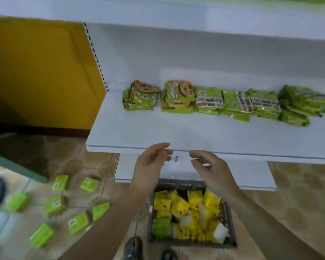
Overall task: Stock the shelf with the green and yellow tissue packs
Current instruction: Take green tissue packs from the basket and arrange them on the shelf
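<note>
both hands (pixel 150 162) (pixel 207 166) loosely curled, holding nothing

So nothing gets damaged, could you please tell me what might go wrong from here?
The loose green packs scattered on the floor could be stepped on or slipped on. The basket sits right by your feet, a likely trip. The row on the shelf is stacked unevenly at its right end; adding packs there might topple it.

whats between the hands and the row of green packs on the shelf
Head view: only bare white shelf board separates the left hand and right hand from the green packs.
</note>
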`<state>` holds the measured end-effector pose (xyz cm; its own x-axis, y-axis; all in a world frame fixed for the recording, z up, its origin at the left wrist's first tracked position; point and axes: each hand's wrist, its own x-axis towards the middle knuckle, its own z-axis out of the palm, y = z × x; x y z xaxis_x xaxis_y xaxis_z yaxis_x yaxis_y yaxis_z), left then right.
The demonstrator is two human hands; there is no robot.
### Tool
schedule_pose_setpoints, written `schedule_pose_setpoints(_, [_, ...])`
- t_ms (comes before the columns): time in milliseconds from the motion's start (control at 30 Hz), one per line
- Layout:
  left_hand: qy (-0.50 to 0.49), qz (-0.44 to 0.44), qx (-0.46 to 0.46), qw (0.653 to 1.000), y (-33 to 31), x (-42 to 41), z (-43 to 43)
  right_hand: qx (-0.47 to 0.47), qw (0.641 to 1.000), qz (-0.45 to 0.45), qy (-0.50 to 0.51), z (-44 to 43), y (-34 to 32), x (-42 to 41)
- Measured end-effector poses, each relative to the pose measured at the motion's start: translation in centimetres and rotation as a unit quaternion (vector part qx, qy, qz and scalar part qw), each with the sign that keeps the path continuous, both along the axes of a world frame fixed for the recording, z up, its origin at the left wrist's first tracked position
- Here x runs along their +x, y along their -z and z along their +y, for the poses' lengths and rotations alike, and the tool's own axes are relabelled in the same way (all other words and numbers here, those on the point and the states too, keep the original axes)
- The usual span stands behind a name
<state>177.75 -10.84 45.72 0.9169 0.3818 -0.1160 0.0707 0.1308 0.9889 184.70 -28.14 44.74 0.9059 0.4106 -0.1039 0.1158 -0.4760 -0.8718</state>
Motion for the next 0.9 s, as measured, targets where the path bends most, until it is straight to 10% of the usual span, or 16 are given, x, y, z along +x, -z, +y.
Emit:
schedule_pose_setpoints(367, [0.001, 0.257, -0.115, 0.960, 27.6, -2.3, -1.3, -0.211, 0.933, 0.292, -0.011, -1.3, 32.5, -6.0])
schedule_pose_setpoints(900, [0.019, 0.355, -0.118, 0.927, 51.5, -5.1, -2.4, -0.446, 0.835, 0.048, -0.318, 2.9, 64.7, -8.6])
